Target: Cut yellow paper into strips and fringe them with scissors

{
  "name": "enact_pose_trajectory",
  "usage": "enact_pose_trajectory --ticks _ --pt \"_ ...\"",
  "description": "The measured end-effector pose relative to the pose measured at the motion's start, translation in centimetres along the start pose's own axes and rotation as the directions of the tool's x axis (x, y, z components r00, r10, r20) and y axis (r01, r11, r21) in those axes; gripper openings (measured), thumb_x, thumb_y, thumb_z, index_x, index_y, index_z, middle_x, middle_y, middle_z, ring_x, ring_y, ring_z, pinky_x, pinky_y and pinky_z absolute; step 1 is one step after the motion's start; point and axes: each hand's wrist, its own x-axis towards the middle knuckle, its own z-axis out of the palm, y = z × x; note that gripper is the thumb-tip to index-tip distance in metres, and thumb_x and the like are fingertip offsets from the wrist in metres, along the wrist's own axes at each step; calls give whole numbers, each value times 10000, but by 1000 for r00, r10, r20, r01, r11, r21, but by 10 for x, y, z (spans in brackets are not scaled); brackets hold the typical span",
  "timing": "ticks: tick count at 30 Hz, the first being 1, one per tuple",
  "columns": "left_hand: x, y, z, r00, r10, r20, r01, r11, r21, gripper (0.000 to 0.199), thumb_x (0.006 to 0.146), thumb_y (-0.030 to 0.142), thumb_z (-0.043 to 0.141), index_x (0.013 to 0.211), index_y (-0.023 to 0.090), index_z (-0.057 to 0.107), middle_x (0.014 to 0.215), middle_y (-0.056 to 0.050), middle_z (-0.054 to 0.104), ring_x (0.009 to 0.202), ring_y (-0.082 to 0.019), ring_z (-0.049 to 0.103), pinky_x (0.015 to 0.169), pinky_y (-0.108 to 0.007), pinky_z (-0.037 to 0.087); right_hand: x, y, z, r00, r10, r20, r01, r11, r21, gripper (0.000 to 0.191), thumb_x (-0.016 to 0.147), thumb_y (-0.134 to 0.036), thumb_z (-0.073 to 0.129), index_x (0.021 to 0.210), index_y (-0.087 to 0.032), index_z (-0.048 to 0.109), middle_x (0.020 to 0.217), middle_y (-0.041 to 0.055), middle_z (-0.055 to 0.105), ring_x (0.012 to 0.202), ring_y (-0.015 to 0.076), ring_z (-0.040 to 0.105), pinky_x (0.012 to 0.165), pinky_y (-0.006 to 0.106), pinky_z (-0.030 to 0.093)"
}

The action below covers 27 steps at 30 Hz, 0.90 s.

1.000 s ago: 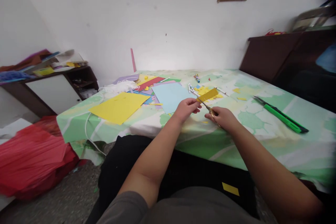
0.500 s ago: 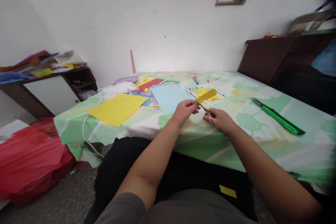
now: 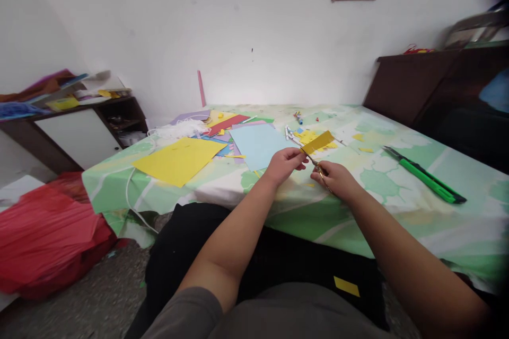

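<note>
My left hand (image 3: 287,165) pinches the near end of a yellow paper strip (image 3: 318,142), which points away to the right over the table. In my right hand (image 3: 336,179) is a pair of scissors (image 3: 323,175) with gold-coloured handles, fingers closed round them. The scissor blades reach the strip's end by my left fingertips; how far apart the blades are is too small to tell. Beyond the strip lies a heap of small yellow paper pieces (image 3: 304,137) with white sticks (image 3: 291,136) beside it. A small yellow piece of paper (image 3: 347,286) rests on my lap.
A green utility knife (image 3: 427,176) lies at the right on the patterned tablecloth (image 3: 382,183). To the left are a yellow sheet (image 3: 178,161), a light blue sheet (image 3: 260,143) and white cord (image 3: 178,130). A red plastic bag (image 3: 51,238) stands on the floor, near a low cabinet (image 3: 79,140).
The view has shifted slightly. Both hands still hold the strip and the scissors at nearly the same place, and the strip's angle has changed little.
</note>
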Motion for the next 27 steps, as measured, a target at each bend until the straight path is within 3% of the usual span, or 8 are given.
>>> enact_pose_trajectory --ticks 16,27 --pt "0 0 2 1000 -24 8 24 1000 -13 234 639 328 588 734 115 579 665 -32 600 556 -89 551 600 -253 439 -1 2 1 998 55 -42 -56 998 -13 291 676 -480 461 601 -199 461 549 -7 501 539 133 439 490 238 295" --pt "0 0 2 1000 -27 13 28 998 -52 212 639 317 587 712 118 579 636 -24 586 562 -88 541 604 -254 443 -2 0 -1 1000 -10 -22 9 1000 -13 347 694 -533 409 625 -198 469 575 -1 514 539 133 447 495 245 303"
